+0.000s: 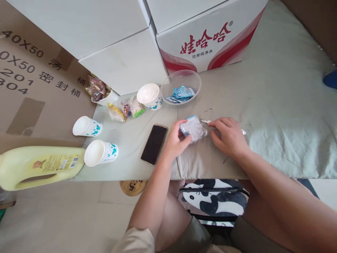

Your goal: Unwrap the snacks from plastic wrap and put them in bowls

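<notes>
My left hand (177, 140) grips a small packet wrapped in crinkled clear plastic (196, 130), thumb at its near side and fingers at its far side. Blue shows at the packet's edge. My right hand (229, 136) is palm down on the cloth just right of the packet, with curled fingers over a slim white tool (205, 121). Its narrow tip sticks out by the index finger and a white end shows beyond the hand; the middle is hidden, so its kind is unclear. Behind the packet stands a clear plastic bowl (198, 79) holding several blue packets (184, 92).
A black phone (154, 144) lies left of my left hand. Paper cups (149, 96), wrapped snacks (117, 113) and a yellow jug (42, 167) are farther left. White cartons (210, 42) line the back. Dark thread-like bits (207, 110) lie on the cloth (276, 116).
</notes>
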Action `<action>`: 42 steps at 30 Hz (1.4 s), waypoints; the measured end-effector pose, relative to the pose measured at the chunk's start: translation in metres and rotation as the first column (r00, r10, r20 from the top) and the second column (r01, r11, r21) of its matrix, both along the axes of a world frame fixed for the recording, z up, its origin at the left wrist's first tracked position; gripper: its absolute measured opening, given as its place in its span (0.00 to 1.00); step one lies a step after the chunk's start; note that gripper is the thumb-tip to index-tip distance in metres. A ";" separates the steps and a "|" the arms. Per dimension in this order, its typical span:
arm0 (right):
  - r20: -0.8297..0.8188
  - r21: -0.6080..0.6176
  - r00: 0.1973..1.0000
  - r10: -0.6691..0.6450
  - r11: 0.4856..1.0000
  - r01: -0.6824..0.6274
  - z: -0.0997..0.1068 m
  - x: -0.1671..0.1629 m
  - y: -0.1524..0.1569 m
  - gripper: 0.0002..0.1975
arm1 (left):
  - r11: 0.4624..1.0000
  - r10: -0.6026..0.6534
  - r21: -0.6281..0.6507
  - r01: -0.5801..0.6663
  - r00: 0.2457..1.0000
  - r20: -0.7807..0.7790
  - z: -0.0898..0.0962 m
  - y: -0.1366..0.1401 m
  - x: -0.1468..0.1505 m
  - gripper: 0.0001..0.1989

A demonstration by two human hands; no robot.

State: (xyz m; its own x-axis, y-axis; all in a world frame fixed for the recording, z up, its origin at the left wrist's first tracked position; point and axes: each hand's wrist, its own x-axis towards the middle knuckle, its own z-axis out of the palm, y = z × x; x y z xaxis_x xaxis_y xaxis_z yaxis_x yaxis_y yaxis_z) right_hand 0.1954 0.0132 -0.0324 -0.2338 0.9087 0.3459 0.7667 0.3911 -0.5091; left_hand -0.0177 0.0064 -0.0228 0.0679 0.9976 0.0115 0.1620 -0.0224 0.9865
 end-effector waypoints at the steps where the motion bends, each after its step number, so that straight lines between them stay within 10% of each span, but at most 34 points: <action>1: -0.005 -0.009 1.000 0.021 1.000 -0.021 0.000 -0.001 0.000 0.13 | 1.000 -0.005 0.019 0.006 0.998 -0.065 0.000 -0.001 -0.001 0.29; 15: -0.116 -0.003 0.965 0.236 0.971 -0.238 -0.003 -0.007 -0.005 0.08 | 0.980 0.144 0.190 -0.051 0.847 -0.511 -0.001 -0.004 0.006 0.15; 27: -0.220 0.050 0.942 0.251 0.968 -0.247 0.001 -0.007 -0.007 0.23 | 0.961 0.276 -0.028 -0.275 0.946 0.171 -0.010 0.003 0.015 0.08; 42: -0.322 -0.002 0.945 0.058 0.998 -0.062 0.011 0.019 -0.003 0.06 | 0.911 0.413 -0.060 -0.409 0.906 0.090 -0.009 0.009 -0.006 0.11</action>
State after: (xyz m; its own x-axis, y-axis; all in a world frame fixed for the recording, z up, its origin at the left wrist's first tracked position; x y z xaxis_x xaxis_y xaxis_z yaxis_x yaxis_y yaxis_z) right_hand 0.2140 0.0100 -0.0211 -0.1660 0.9007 0.4014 0.5364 0.4240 -0.7297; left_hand -0.0233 0.0157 -0.0316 -0.3472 0.9368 -0.0421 0.0510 0.0637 0.9967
